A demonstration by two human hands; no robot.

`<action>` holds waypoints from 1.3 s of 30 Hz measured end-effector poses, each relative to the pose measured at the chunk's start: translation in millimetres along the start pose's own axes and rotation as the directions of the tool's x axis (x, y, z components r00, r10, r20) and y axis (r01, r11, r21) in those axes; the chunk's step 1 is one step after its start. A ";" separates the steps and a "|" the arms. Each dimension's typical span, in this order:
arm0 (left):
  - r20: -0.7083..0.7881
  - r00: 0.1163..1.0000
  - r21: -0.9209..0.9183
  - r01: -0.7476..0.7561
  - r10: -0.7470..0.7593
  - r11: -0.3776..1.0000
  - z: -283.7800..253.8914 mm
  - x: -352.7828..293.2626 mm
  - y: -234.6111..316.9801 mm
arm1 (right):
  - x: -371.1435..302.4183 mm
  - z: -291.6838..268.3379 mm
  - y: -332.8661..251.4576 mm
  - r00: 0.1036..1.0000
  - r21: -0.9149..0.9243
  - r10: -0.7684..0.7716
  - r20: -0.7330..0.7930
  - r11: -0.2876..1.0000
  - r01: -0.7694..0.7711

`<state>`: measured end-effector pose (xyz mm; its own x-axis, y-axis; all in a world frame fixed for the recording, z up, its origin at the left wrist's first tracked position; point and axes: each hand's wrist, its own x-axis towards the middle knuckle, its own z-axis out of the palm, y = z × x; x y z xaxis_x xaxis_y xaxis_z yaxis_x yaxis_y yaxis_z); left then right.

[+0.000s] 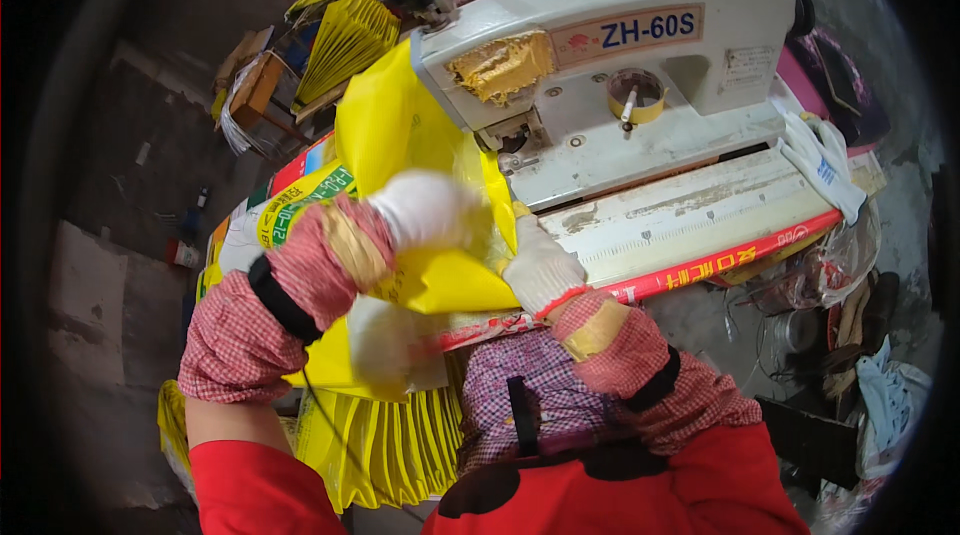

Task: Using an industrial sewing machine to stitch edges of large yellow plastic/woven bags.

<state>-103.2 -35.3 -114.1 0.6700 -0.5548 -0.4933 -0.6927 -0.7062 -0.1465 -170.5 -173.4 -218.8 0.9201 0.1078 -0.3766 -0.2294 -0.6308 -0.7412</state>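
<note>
Yellow bag [385, 120]: draped across the left end of the machine bed [650, 220], apparently for support. Gloved right hand [541, 265]: at bag's edge, probably steadying it; grip unclear. Gloved left hand [428, 210]: blurred over bag, closure indeterminable.

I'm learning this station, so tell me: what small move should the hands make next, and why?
Probably smooth the yellow plastic flat with the left hand, keeping fingers clear of the sewing machine: the plastic rises in loose folds beside the machine's working end, and the right hand is already at its edge.
</note>
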 end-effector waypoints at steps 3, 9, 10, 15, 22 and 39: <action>0.371 0.915 -0.207 -0.083 0.156 0.975 36.6 -21.0 16.4 | -14.6 -6.2 1.9 0.998 0.001 0.030 0.063 1.000 -0.030; -0.148 0.962 -0.373 0.160 -0.229 0.914 36.3 -26.6 27.1 | -1.7 5.1 27.6 0.996 0.197 -0.090 -0.014 0.976 0.091; -0.157 0.961 -0.377 0.153 -0.226 0.914 45.1 -20.6 25.2 | 9.6 13.8 41.8 0.987 0.379 -0.155 0.032 0.916 0.132; -0.420 0.855 -0.412 0.119 -0.305 0.903 63.2 -6.5 16.7 | 16.8 26.1 42.3 0.941 0.745 -0.321 0.107 0.653 0.138; -0.291 0.840 -0.655 0.175 -0.458 0.735 74.0 9.1 -0.8 | -6.7 -11.9 -41.3 0.891 -0.326 -0.335 -0.305 0.916 0.233; -0.160 0.791 -0.698 0.333 -0.591 0.634 62.8 4.8 -17.1 | 54.1 -37.9 -70.0 0.782 -0.683 -0.586 0.213 0.483 0.548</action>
<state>-104.9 1.7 -167.8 0.9817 -0.0918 -0.1666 -0.0299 -0.9394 0.3416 -92.6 -152.5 -166.3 0.7861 0.6177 0.0217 0.6104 -0.7702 -0.1850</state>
